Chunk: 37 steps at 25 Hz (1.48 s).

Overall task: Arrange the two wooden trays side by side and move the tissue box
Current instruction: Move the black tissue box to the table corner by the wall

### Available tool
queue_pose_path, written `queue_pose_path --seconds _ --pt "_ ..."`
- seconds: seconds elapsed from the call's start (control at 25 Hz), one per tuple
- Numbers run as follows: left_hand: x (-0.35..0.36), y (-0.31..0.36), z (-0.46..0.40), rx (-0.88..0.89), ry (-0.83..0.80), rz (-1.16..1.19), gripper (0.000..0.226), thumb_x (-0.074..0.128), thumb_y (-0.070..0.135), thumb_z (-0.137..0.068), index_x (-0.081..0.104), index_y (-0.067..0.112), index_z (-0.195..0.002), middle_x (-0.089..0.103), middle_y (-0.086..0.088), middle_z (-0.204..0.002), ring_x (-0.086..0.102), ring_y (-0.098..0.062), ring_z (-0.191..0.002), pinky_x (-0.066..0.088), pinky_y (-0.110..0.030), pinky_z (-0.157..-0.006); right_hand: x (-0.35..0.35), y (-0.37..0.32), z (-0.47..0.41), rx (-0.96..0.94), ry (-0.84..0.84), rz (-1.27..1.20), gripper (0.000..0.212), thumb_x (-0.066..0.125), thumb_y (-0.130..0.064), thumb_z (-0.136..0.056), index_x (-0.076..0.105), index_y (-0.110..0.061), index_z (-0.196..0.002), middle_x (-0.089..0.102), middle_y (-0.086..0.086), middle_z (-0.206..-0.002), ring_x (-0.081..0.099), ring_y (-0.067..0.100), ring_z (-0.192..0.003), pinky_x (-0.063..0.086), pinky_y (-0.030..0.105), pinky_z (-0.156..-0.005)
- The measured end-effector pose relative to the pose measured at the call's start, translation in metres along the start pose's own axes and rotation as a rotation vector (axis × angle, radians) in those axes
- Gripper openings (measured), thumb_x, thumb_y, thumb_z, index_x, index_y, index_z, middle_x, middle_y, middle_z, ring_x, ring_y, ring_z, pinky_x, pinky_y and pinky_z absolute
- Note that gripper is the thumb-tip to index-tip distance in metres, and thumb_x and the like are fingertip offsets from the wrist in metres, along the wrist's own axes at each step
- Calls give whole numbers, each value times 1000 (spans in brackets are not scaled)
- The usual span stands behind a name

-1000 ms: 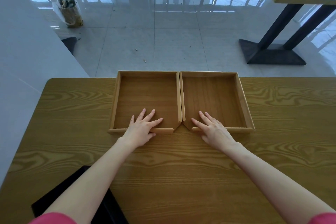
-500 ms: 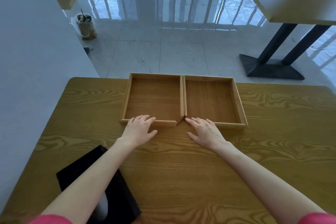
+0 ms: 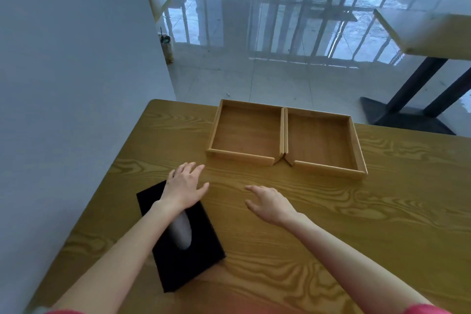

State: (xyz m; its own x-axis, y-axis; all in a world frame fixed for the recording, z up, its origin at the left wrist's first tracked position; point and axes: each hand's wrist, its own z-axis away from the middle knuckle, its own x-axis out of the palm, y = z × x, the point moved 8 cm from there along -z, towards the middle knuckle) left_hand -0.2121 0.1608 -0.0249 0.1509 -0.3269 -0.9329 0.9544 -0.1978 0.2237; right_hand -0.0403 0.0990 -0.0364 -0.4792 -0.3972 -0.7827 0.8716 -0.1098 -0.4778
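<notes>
While both hands hover empty with fingers spread, the left hand [image 3: 186,187] above the far end of the black tissue box [image 3: 182,239] and the right hand [image 3: 271,202] over bare wooden table [image 3: 331,224], two shallow wooden trays [image 3: 285,140] sit touching side by side near the table's far edge. Glossy floor tiles [image 3: 267,66] lie beyond.

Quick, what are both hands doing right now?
Left hand: open, empty, over the black rectangular tissue box.
Right hand: open, holding nothing.
</notes>
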Motion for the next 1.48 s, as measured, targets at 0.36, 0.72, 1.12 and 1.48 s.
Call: queue_pose_path --seconds 0.36,0.72,1.12,1.48 --pt "12 -62 22 -126 -74 44 69 42 42 -90 14 16 -147 25 -8 -154 23 -26 -142 22 -44 -116 68 -55 1 12 -142 -238 57 50 -46 -88 41 -18 -136 54 9 -136 50 24 -125 42 40 -105" --pt "17 -70 17 -40 -172 76 79 54 38 -86 9 16 -148 21 -6 -156 24 -29 -141 25 -43 -115 82 -78 -2 115 -34 -198 46 60 -41 -78 55 -10 -111 64 14 -111 61 32 -101 52 39 -83" --pt "8 -49 24 -88 1 249 68 56 33 -86 24 15 -143 41 -10 -141 46 -29 -126 45 -39 -96 24 -49 -12 87 25 -23 45 64 -32 -72 55 -12 -112 65 12 -103 62 31 -94 52 39 -78" --pt "21 -36 25 -285 11 213 61 51 42 -86 35 9 -135 46 -13 -132 49 -31 -119 46 -39 -90 8 -43 -17 -43 141 221 49 52 -27 -87 42 -12 -133 59 10 -125 57 32 -110 46 40 -87"
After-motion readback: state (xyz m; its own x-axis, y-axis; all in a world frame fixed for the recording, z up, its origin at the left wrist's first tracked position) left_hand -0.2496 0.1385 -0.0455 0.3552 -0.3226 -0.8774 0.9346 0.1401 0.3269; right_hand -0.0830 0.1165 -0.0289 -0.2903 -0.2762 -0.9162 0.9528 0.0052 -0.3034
